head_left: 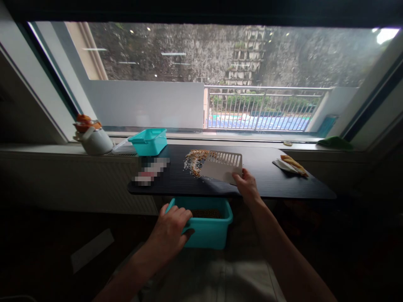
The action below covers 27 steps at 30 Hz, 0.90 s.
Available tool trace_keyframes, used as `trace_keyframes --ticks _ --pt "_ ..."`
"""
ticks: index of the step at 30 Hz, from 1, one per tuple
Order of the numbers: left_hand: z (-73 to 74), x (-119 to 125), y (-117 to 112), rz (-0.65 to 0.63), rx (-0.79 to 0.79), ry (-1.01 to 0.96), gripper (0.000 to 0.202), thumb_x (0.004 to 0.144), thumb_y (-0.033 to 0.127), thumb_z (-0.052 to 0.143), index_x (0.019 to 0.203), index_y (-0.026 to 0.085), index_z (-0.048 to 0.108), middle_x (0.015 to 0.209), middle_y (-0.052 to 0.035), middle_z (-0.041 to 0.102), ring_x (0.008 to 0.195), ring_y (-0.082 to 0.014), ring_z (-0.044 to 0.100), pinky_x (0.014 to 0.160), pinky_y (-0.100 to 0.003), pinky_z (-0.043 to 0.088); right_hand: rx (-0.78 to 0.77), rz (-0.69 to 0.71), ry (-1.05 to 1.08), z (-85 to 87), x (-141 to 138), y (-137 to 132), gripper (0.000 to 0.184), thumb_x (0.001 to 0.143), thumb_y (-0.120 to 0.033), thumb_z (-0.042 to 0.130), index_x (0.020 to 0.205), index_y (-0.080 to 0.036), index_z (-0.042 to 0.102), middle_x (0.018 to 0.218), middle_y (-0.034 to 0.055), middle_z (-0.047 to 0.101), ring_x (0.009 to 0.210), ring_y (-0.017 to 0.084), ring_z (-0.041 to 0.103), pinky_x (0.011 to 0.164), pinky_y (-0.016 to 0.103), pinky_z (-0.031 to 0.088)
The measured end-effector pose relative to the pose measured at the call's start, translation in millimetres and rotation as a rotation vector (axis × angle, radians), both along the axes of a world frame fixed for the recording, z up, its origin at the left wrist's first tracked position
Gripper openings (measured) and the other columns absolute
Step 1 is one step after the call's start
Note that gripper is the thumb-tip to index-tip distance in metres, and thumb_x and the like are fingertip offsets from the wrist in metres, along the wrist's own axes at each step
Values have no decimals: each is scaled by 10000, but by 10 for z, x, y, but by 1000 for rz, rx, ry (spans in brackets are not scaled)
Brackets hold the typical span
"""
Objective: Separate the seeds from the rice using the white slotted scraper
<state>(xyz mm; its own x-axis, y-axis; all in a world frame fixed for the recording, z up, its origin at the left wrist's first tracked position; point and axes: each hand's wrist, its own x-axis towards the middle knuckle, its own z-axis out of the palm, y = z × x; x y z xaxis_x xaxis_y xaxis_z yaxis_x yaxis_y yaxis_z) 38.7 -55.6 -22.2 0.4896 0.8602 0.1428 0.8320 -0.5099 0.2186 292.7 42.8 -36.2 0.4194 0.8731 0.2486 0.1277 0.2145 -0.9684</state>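
Note:
My right hand (247, 184) is closed on the near right corner of a flat beige slotted plate (220, 170), held tilted over the dark tabletop. Its row of slots runs along the far side, and its left edge is beside a loose pile of tan and white grains (195, 157). Below the table's front edge, my left hand (176, 220) grips the left rim of a teal plastic bin (209, 235). Brown granules (206, 214) lie inside that bin. Whether the plate touches the tabletop, I cannot tell.
A second teal bin (153, 143) stands at the table's back left, near a blurred packet (151, 172). Folded yellow and white cloths (291, 165) lie on the right of the dark table (267, 184). A white pot (96, 140) is on the sill, beneath the window.

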Motion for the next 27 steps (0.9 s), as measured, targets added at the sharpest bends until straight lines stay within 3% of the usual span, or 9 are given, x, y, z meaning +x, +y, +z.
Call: trace_keyframes --ticks 18,27 --pt "26 5 4 2 -7 4 91 808 171 644 856 211 577 882 -20 654 913 -246 581 1000 -507 323 -18 51 25 -29 73 -21 317 641 -367 620 899 -182 622 773 37 678 710 221 632 627 340 526" --pt "51 0 -5 6 -10 16 87 806 169 642 847 213 578 876 -18 657 900 -239 589 1005 -503 325 -45 186 55 -93 -65 -105 343 622 -363 657 899 -163 649 784 40 700 729 221 637 669 344 522"
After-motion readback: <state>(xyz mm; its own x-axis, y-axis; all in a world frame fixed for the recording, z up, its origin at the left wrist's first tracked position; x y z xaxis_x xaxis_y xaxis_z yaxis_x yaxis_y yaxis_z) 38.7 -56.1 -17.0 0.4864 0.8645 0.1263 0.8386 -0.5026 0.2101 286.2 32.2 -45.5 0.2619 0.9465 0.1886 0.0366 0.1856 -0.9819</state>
